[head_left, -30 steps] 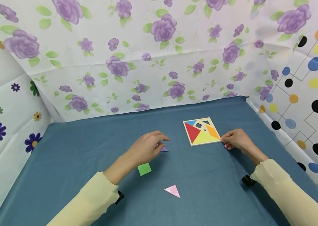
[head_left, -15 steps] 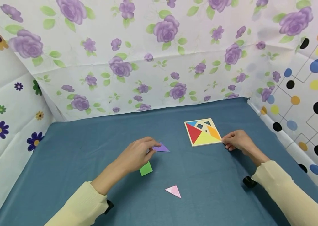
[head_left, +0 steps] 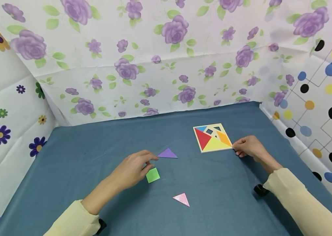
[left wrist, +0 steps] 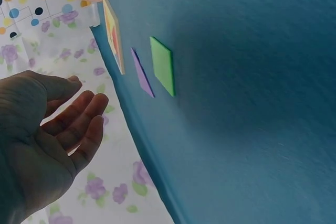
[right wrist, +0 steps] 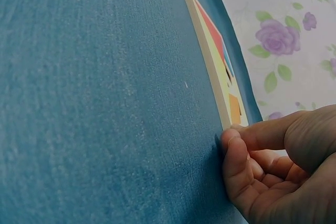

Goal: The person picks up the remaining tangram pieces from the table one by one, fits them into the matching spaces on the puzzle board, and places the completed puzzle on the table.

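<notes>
A square wooden tangram board (head_left: 216,149) lies at the back right, with red, yellow, orange and blue pieces set in it and several dark gaps. My right hand (head_left: 249,147) pinches its near right corner between thumb and finger, as the right wrist view also shows. My left hand (head_left: 132,168) hovers above the cloth with loosely bent fingers, holding nothing; in the left wrist view its palm and fingers are bare. Just beyond its fingertips lies a purple triangle (head_left: 168,153). A green square (head_left: 153,175) lies by its thumb, partly overlapped in the head view.
A pink triangle (head_left: 182,199) lies nearer the front on the blue cloth (head_left: 213,183). A flowered curtain (head_left: 142,82) hangs along the back edge, with a dotted sheet (head_left: 316,124) on the right and a daisy-print sheet (head_left: 15,131) on the left.
My left hand has drawn back left and toward me from over the purple triangle, which now shows fully. My right hand stays at the board's corner.
</notes>
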The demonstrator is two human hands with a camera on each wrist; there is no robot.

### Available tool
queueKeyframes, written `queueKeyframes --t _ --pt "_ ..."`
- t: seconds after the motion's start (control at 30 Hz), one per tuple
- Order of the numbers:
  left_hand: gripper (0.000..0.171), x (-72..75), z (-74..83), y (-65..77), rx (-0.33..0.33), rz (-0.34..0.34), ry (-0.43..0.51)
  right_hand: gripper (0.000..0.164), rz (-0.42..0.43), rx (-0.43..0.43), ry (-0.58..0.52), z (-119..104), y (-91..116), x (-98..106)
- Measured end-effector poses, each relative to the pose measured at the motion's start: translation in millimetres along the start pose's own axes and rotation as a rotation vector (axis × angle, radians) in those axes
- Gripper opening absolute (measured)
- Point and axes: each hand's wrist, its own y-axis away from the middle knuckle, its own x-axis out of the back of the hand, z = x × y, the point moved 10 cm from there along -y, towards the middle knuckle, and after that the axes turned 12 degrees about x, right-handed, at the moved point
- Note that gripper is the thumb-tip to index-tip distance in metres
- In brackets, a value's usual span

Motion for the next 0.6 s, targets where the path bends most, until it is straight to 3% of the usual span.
queueKeyframes --t 0.6 --pt "0.027 -1.2 -29.8 23.5 0.112 -0.03 0.033 0.029 0.007 0.009 0.007 -1.4 1.1 0.5"
